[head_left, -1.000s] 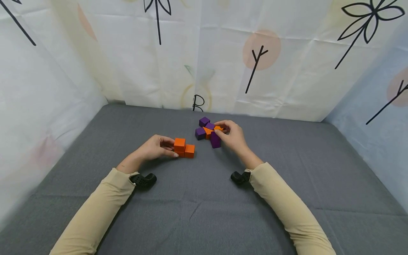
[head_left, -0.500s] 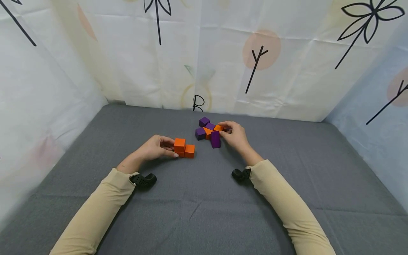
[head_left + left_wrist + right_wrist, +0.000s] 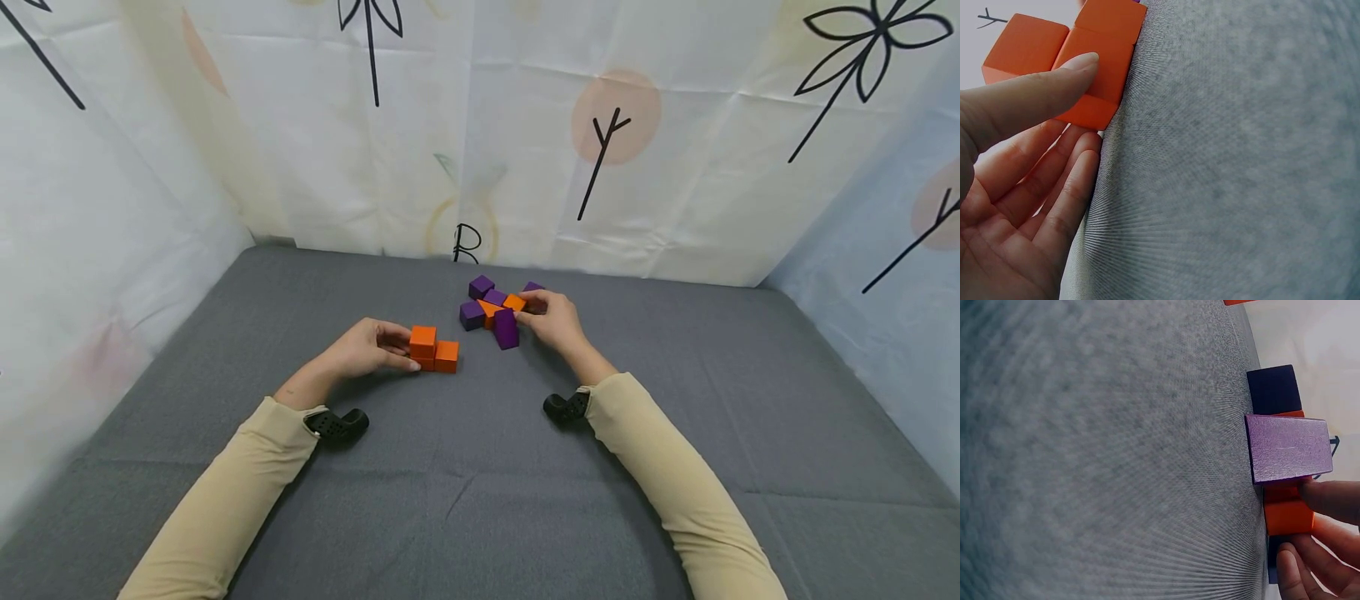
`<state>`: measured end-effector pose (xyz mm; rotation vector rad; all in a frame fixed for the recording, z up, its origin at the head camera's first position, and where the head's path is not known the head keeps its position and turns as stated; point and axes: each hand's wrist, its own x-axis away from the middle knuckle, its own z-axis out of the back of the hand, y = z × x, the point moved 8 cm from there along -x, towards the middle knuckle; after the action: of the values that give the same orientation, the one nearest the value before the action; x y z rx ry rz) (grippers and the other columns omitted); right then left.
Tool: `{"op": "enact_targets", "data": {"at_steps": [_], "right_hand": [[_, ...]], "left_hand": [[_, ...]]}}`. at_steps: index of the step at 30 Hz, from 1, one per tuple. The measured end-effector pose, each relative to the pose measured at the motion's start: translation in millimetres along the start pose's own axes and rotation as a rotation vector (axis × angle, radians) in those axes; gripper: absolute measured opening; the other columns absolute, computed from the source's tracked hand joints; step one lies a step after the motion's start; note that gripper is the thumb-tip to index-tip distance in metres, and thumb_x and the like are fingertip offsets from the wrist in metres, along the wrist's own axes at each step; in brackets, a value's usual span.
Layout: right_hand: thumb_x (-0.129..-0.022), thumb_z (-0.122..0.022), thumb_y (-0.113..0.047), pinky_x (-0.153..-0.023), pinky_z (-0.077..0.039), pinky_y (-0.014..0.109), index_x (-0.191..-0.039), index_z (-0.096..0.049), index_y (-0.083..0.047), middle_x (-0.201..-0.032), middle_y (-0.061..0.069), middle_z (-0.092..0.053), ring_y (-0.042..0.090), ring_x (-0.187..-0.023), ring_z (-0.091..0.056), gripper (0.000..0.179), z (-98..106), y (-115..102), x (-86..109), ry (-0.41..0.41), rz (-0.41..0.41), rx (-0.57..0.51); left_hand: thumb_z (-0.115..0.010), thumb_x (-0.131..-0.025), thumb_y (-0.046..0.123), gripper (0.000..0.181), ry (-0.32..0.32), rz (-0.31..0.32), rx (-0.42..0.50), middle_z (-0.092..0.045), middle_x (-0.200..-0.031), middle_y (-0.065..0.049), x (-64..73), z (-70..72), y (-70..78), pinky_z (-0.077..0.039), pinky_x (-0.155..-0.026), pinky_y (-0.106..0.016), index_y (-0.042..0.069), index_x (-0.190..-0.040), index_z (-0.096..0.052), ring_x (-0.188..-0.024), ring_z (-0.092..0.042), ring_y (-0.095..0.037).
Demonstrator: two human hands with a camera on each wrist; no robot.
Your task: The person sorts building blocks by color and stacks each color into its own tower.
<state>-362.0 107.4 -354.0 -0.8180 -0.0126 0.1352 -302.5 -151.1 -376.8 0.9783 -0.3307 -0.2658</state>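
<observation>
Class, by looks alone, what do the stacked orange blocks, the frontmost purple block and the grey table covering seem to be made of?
Orange blocks: probably painted wood, perhaps plastic; smooth, even colour, softened edges.
Purple block: likely painted wood; its face up close shows uneven mottling and a faint sheen.
Grey table covering: apparently woven cloth, matte; thread-like texture and creases show.

Grey cloth (image 3: 450, 533), enclosed by pale creased fabric walls (image 3: 510, 158)
I see on them black outlined flowers (image 3: 879, 30) and peach circles (image 3: 639, 137); the right-side wall (image 3: 847, 208) looks slightly bluish.
</observation>
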Motion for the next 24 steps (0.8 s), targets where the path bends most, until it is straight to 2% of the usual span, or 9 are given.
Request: {"op": "enact_targets", "data": {"at_steps": [14, 24], "right_hand": [[-0.091, -0.067, -0.019, -0.095, -0.048, 0.041, -0.127, -0.061, -0.003, -0.118, 0.017, -0.067, 0.029, -0.112, -0.060, 0.039, 0.4, 3.7, 0.8, -0.002, -0.035, -0.004], [-0.091, -0.067, -0.018, -0.092, -0.051, 0.041, -0.127, -0.061, -0.004, -0.121, 0.018, -0.065, 0.031, -0.111, -0.061, 0.039, 6.5, 3.5, 3.4, 0.060, -0.014, -0.041]], "left_hand": [[-0.076, -0.082, 0.011, 0.048, 0.002, -0.005, -0.003, -0.063, -0.122, -0.021, 0.1, -0.8, 0.5, -0.050, -0.096, -0.041, -0.005, -0.124, -0.060, -0.110, -0.062, -0.030], [-0.076, -0.081, 0.010, 0.048, 0.008, -0.008, 0.012, -0.063, -0.122, -0.022, 1.0, -0.3, 0.8, -0.050, -0.095, -0.041, -0.006, -0.124, -0.060, -0.110, -0.063, -0.031]]}}
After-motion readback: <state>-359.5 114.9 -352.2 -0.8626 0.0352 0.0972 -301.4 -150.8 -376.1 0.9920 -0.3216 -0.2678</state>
